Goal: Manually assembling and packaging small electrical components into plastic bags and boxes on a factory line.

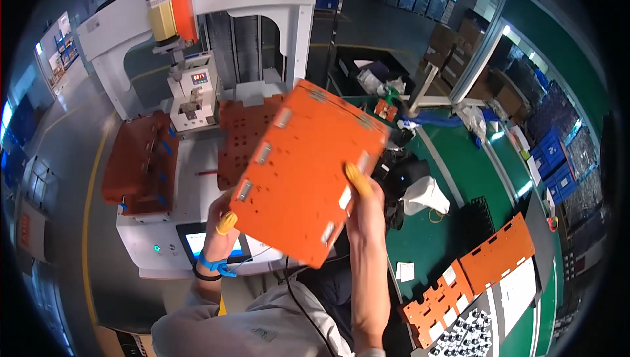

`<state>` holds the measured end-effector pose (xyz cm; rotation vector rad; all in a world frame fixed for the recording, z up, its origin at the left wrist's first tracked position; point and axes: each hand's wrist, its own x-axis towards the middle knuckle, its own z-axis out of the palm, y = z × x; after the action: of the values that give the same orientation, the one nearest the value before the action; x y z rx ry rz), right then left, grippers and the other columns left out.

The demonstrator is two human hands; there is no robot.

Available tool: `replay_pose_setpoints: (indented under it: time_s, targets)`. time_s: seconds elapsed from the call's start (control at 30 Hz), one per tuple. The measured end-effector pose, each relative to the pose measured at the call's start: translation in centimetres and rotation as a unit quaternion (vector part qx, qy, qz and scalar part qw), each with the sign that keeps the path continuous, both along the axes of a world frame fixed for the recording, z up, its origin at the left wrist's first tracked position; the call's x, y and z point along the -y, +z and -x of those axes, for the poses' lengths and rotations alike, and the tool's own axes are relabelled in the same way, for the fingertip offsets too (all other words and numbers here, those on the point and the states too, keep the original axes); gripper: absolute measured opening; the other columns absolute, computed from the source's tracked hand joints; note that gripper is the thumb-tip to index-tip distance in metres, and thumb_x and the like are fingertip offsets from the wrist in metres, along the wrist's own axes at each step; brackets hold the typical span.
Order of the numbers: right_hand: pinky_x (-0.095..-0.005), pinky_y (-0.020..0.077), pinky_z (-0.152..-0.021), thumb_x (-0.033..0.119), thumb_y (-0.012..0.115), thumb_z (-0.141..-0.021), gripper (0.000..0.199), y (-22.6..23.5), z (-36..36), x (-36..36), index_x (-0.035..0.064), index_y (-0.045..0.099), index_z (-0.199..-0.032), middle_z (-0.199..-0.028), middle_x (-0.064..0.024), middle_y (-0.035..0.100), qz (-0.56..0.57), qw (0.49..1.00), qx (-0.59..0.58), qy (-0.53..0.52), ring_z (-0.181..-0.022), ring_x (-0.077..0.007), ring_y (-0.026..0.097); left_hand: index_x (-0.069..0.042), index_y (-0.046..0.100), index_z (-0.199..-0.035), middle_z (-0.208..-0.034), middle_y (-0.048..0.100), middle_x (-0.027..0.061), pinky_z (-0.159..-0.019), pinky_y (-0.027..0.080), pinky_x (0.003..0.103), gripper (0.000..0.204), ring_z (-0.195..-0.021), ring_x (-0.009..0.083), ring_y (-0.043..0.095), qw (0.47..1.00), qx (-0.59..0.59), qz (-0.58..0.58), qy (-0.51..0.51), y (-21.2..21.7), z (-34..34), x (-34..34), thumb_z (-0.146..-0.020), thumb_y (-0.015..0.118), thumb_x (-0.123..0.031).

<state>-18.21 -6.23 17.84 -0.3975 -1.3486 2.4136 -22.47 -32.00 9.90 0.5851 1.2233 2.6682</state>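
Observation:
An orange rectangular fixture plate with metal clips along its long edges is held up, tilted, in front of me. My left hand grips its lower left corner, with a yellow finger cot on the thumb and a blue strap at the wrist. My right hand holds the right edge, its yellow-covered thumb lying on the plate's face. The other fingers of both hands are mostly hidden behind the plate. Behind it, a perforated orange plate lies on the white bench machine.
Another orange fixture with blue tabs sits on the machine's left. Above it hangs a yellow-and-orange head. On the green bench at right lie a white bag, more orange plates and a tray of small black-and-white parts.

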Motion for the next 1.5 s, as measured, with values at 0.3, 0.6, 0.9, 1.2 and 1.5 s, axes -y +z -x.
replay_pose_setpoints:
  time_s: [0.3, 0.6, 0.9, 1.2, 1.5]
  targets:
    - [-0.0336, 0.0620, -0.074, 0.021, 0.064, -0.099, 0.029, 0.6, 17.9, 1.0, -0.0004, 0.063, -0.118, -0.104, -0.0142, 0.073, 0.056, 0.961, 0.100, 0.250, -0.088, -0.0228, 0.073, 0.001, 0.067, -0.103, -0.085, 0.066, -0.0013, -0.072, 0.046, 0.022, 0.039, -0.077, 0.0065, 0.053, 0.951, -0.042, 0.258, 0.169, 3.3, 3.1, 1.3, -0.073, 0.089, -0.008]
    - [-0.0408, 0.0621, -0.069, 0.031, 0.055, -0.102, 0.034, -1.3, 22.7, 1.4, 0.0047, 0.061, -0.123, -0.109, -0.0114, 0.072, 0.041, 0.954, 0.107, 0.276, -0.086, -0.0244, 0.073, 0.003, 0.072, -0.088, -0.100, 0.061, 0.0085, -0.084, 0.048, 0.041, 0.045, -0.101, 0.0275, 0.053, 0.830, -0.107, 0.384, 0.389, 4.9, 6.2, 0.2, -0.063, 0.093, -0.027]
    - [-0.0382, 0.0615, -0.071, 0.018, 0.054, -0.098, 0.023, -1.6, 24.0, 1.4, 0.0028, 0.063, -0.112, -0.094, -0.0100, 0.067, -0.002, 0.956, 0.133, 0.262, -0.082, -0.0221, 0.069, 0.000, 0.073, -0.085, -0.100, 0.062, 0.0080, -0.088, 0.046, 0.042, 0.045, -0.103, 0.0286, 0.052, 0.760, -0.167, 0.449, 0.439, 2.9, 8.1, 0.9, -0.062, 0.093, -0.033]
    - [-0.0327, 0.0559, -0.092, -0.006, 0.046, -0.090, 0.033, 0.6, 17.7, -1.0, -0.0106, 0.054, -0.122, -0.114, -0.0187, 0.065, -0.011, 0.996, -0.069, -0.059, -0.102, -0.0246, 0.067, -0.007, 0.069, -0.106, -0.117, 0.061, 0.0120, -0.105, 0.035, 0.050, 0.069, -0.120, 0.0333, 0.049, 0.728, -0.091, 0.489, 0.471, 2.6, 8.4, 0.9, -0.059, 0.091, -0.053]
    - [-0.0363, 0.0577, -0.088, 0.009, 0.050, -0.101, 0.028, 2.8, 0.9, -1.7, -0.0040, 0.059, -0.123, -0.102, -0.0148, 0.071, -0.032, 0.948, -0.266, -0.172, -0.091, -0.0230, 0.070, 0.006, 0.047, -0.138, -0.140, 0.049, 0.0272, -0.111, 0.035, 0.049, 0.097, -0.133, 0.0412, 0.043, 0.666, -0.120, 0.555, 0.484, -2.6, 8.5, 1.2, -0.069, 0.089, -0.048]
